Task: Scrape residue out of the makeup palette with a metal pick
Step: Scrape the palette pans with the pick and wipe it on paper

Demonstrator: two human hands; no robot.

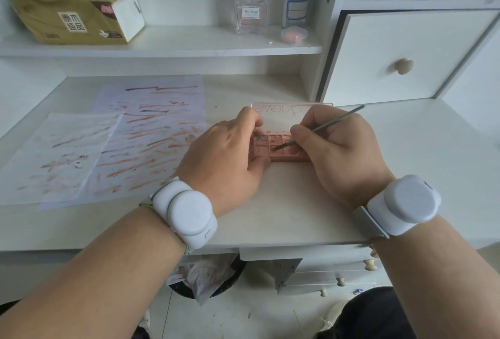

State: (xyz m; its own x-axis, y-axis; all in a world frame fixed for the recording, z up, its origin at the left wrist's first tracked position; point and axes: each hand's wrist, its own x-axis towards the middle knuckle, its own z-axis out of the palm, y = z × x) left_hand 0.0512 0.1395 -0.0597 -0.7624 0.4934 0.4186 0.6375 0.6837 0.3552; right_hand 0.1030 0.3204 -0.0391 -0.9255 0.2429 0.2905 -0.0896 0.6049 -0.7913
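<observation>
One pink makeup palette lies on the white worktop, its long axis left to right, its clear lid raised at the far side. The left hand grips its left end, hiding several pans. The right hand pinches one metal pick, tip down-left in a middle pan, handle up-right. Two smeared paper sheets lie left
</observation>
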